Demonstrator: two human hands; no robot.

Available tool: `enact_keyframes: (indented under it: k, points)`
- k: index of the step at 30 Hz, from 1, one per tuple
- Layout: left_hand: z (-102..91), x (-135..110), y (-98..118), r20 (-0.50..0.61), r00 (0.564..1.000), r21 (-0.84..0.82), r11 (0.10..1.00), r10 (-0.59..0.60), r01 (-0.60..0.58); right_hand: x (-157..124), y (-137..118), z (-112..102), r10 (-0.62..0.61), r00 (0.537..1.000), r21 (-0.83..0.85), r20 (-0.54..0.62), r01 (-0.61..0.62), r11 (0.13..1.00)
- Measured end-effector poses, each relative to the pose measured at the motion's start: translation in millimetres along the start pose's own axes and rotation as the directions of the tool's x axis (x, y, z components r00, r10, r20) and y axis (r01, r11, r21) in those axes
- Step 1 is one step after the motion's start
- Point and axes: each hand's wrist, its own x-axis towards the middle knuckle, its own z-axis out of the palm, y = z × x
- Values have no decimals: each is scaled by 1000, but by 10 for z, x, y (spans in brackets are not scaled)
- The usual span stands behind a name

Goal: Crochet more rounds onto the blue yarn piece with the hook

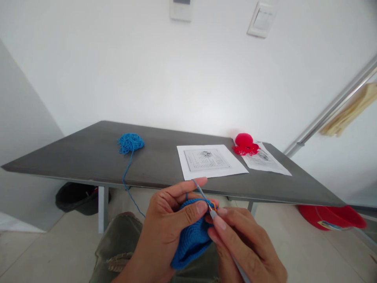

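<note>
My left hand (173,220) pinches the upper edge of a blue crocheted piece (193,239), which hangs below the fingers over my lap. Blue yarn (127,173) runs over the raised left index finger from a loose blue yarn ball (131,143) on the table. In my right hand (244,239) is a crochet hook (212,213) with a grey handle, held like a pen. Its metal shaft meets the top edge of the blue piece. A small orange stitch marker (213,205) sits at that edge beside the hook, partly hidden by fingers.
A dark grey table (159,157) stands against the wall. A printed sheet (210,160) lies on it, and a second sheet (271,161) lies under a red crocheted figure (244,143). Below are a black bin (76,198) and a red basin (331,216).
</note>
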Motion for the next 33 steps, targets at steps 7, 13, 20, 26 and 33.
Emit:
enact_keyframes:
  k: [7,13,20,26,33]
  points:
    - [-91,48,84,32,999,113,993,31,-35,149,100,34,8,1000,159,-21,-5,987]
    - [-109,82,225,6,994,289,951,110,-107,210,175,-26,-87,994,115,62,80,990]
    - [-112,257,315,34,978,469,860,208,-199,354,317,-83,-207,958,100,197,190,977]
    - [-115,403,387,77,958,581,768,277,-269,424,430,-18,-273,950,34,152,271,962]
    - [-122,436,444,141,921,691,631,362,-353,490,463,-81,-408,863,30,298,419,908]
